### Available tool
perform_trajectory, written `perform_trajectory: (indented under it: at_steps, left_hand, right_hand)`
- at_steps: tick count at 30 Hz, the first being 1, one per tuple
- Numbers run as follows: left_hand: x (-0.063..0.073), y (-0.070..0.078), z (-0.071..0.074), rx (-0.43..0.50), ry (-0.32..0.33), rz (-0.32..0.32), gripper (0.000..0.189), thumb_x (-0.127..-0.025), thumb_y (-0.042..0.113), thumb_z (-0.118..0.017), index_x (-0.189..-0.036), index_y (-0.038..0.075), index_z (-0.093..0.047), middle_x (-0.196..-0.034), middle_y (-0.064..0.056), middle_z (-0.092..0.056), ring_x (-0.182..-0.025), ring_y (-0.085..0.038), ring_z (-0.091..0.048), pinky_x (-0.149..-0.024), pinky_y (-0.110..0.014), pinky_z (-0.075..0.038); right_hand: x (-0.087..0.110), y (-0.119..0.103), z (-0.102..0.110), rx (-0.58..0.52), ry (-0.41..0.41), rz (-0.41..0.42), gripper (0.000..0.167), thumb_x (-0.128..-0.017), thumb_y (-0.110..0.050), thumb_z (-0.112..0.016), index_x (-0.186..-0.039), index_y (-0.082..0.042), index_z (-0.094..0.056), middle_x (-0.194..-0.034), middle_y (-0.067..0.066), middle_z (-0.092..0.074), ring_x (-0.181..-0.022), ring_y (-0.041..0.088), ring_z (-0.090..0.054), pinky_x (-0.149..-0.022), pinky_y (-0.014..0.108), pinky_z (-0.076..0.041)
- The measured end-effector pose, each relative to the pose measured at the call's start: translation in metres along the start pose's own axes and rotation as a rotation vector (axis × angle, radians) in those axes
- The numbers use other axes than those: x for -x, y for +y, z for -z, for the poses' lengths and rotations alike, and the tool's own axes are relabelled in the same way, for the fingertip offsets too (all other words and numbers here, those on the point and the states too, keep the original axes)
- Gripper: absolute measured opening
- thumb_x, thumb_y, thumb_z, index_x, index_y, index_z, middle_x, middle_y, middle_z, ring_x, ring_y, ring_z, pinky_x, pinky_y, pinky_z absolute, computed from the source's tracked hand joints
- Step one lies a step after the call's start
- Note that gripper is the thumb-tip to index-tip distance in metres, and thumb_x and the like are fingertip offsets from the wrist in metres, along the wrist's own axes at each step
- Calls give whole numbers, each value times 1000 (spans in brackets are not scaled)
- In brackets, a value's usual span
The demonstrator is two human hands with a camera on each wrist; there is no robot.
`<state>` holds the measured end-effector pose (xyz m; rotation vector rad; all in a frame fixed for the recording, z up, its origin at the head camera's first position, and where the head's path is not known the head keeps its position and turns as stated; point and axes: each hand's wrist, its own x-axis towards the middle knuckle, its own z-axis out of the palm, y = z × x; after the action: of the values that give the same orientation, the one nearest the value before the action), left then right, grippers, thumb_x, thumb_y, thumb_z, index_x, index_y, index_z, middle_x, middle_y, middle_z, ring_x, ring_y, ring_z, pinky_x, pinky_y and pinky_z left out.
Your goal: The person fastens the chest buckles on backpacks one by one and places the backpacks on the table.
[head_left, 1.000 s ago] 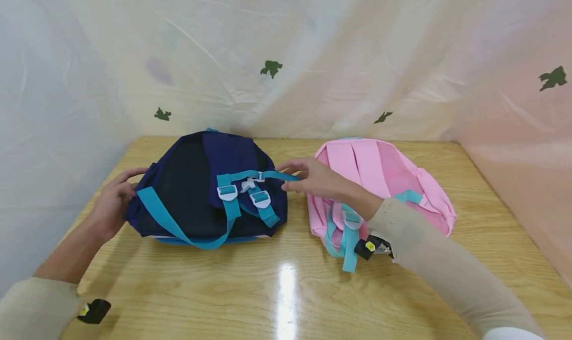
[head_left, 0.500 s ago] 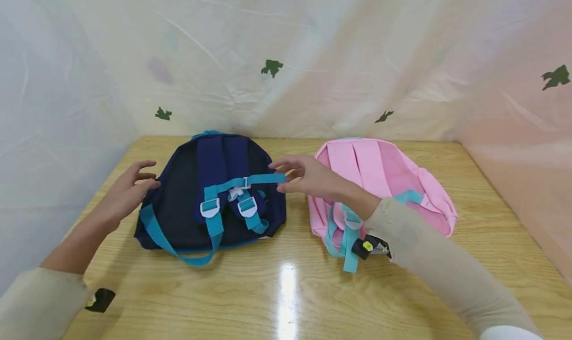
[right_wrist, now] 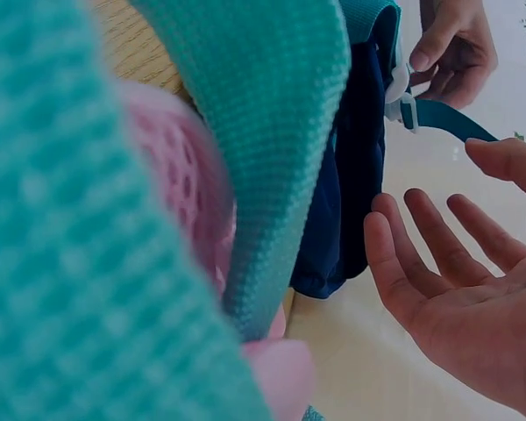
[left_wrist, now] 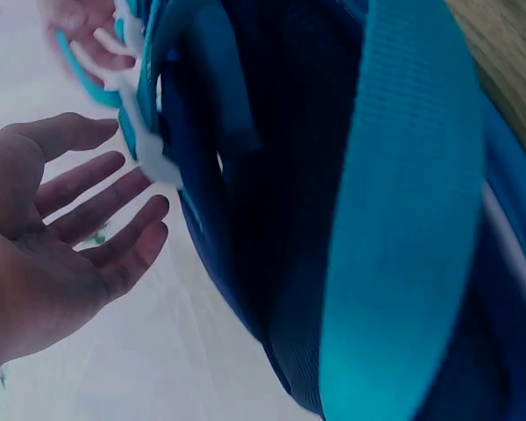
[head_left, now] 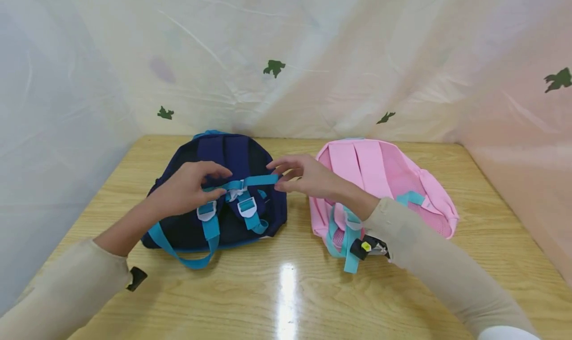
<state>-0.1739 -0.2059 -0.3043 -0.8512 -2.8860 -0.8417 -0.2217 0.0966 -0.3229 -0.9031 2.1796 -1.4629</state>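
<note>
A navy backpack lies with its shoulder straps up on the table. A white side-release buckle and a blue webbing strap cross its middle. My left hand is over the left part of the backpack, fingers apart, thumb and fingertips near the buckle; the left wrist view shows the palm bare. At the strap's free end is my right hand. In the right wrist view its fingers spread loosely, with the thumb beside the strap end and nothing gripped.
To the right lies a pink backpack with turquoise straps, partly under my right forearm. Both backpacks rest on a wooden table. A pale curtain with dark green leaf shapes hangs behind and along the sides.
The left hand has left the navy backpack's left side and moved right, over its straps. The backpack has settled flatter and turned slightly. The right hand's fingers have loosened around the strap end.
</note>
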Motion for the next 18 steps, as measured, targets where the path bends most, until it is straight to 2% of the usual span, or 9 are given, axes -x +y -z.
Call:
perform_trajectory:
  at_steps: [3, 7, 14, 18]
  left_hand:
    - [-10, 5, -6, 9, -29, -42, 31, -92, 7, -77, -121, -3, -72, -115, -15, -74, -106, -33, -67, -91, -54, -57]
    - [-19, 6, -12, 24, -43, -65, 29, -92, 9, -79, -118, -3, -74, -109, -12, -75, -102, -30, -70, -90, -50, -58]
    - [-21, 4, -17, 15, -14, -96, 25, -92, 6, -78, -114, -4, -74, -102, -11, -74, -94, -27, -69, -84, -46, -59]
    - [-20, 4, -14, 6, -8, -72, 28, -92, 7, -78, -118, -4, -74, -98, -7, -70, -88, -22, -63, -78, -41, -56]
  right_hand:
    - [0, 0, 0, -5, -1, 2, 45, -96, -3, -69, -139, 5, -58, -132, 23, -61, -113, 34, -69, -93, 39, -59]
    - [-1, 0, 0, -10, -1, -2, 43, -96, -2, -69, -138, 4, -59, -130, 20, -62, -112, 34, -69, -94, 39, -58]
    - [-1, 0, -1, -6, -3, -11, 43, -96, -1, -68, -138, 6, -58, -129, 22, -62, -110, 34, -70, -92, 39, -59]
    - [-2, 0, -1, -7, -8, -13, 44, -97, -1, -67, -139, 5, -57, -127, 26, -63, -112, 37, -69, -91, 38, -59]
